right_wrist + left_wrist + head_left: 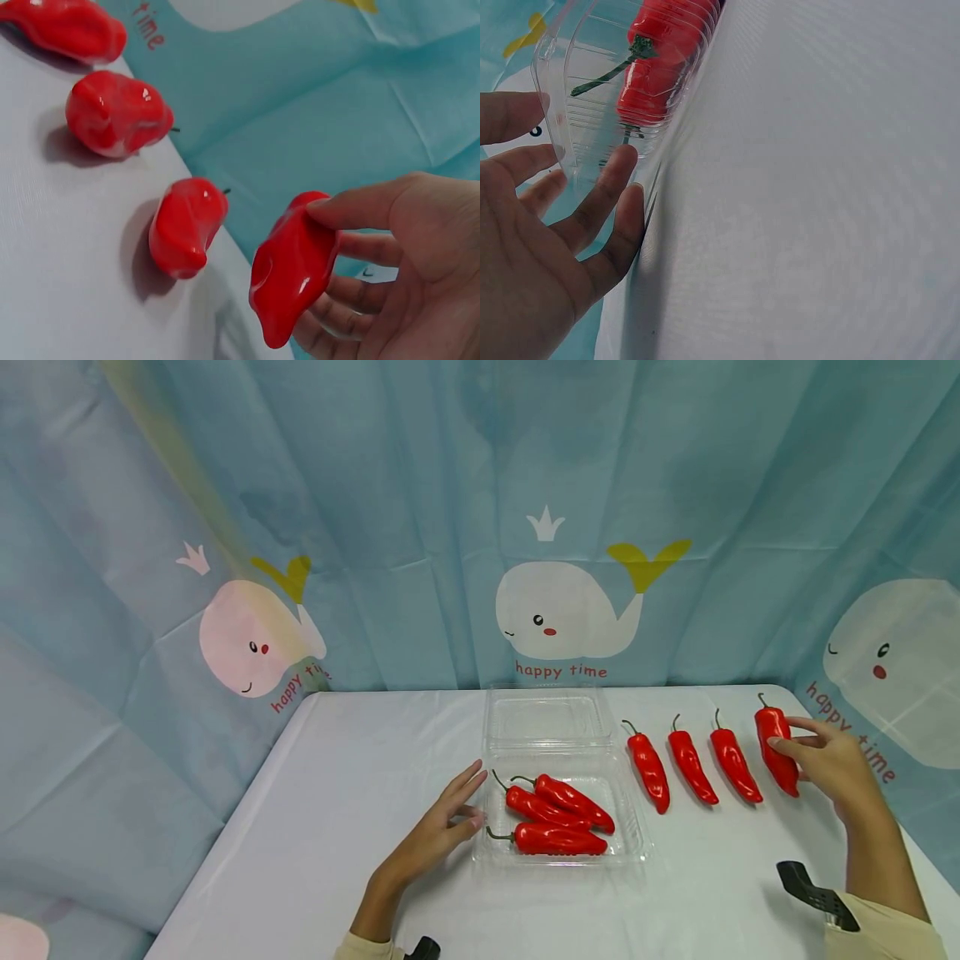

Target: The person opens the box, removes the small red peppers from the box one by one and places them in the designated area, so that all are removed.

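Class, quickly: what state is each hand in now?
Left hand: open, at the edge of the clear container.
Right hand: closed, holding a red pepper.

The left hand and right hand are bare. The left sleeve and right sleeve are plain pale beige. By the right cuff sits a black mount, long, bent, dotted with small holes; by the left, a black stub, cut off by the frame's edge.

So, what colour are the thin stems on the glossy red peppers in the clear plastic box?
Dark green; one stem shows best in the left wrist view.
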The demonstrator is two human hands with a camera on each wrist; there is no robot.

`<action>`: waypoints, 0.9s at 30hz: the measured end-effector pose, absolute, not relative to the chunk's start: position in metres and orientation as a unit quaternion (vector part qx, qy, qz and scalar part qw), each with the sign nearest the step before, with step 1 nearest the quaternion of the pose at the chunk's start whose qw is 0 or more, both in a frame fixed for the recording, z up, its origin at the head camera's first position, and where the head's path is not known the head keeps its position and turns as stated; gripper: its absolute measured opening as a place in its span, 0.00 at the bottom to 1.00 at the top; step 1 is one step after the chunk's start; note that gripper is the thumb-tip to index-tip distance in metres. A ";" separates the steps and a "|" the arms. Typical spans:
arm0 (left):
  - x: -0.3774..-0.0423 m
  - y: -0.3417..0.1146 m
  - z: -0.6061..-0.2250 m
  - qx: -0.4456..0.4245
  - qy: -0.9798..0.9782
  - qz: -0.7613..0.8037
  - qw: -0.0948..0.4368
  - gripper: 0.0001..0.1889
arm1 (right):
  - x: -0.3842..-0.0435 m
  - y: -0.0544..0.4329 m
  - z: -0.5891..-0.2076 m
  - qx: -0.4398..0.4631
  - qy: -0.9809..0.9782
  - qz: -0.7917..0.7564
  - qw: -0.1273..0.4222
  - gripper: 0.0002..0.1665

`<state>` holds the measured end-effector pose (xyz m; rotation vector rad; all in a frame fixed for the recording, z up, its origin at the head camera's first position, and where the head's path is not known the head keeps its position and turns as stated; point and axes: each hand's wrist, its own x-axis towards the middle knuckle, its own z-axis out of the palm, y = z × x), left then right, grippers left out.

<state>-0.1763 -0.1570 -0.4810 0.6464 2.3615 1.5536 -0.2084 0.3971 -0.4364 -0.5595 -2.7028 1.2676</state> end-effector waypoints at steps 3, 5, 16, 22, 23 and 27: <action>-0.177 -0.157 -0.481 0.220 0.809 0.531 0.122 0.36 | -0.208 0.403 -0.440 -0.196 -0.890 0.410 0.041 0.45; -0.177 -0.157 -0.482 0.220 0.810 0.530 0.122 0.36 | -0.207 0.407 -0.443 -0.204 -0.890 0.407 0.033 0.46; -0.177 -0.158 -0.481 0.221 0.809 0.531 0.121 0.36 | -0.211 0.411 -0.446 -0.252 -0.883 0.396 -0.005 0.47; -0.177 -0.157 -0.482 0.219 0.811 0.529 0.121 0.36 | -0.212 0.411 -0.449 -0.260 -0.874 0.409 -0.018 0.44; -0.177 -0.157 -0.482 0.218 0.811 0.529 0.121 0.36 | -0.212 0.411 -0.450 -0.259 -0.873 0.412 -0.019 0.44; -0.177 -0.157 -0.482 0.217 0.812 0.529 0.120 0.36 | -0.214 0.411 -0.453 -0.259 -0.872 0.415 -0.016 0.43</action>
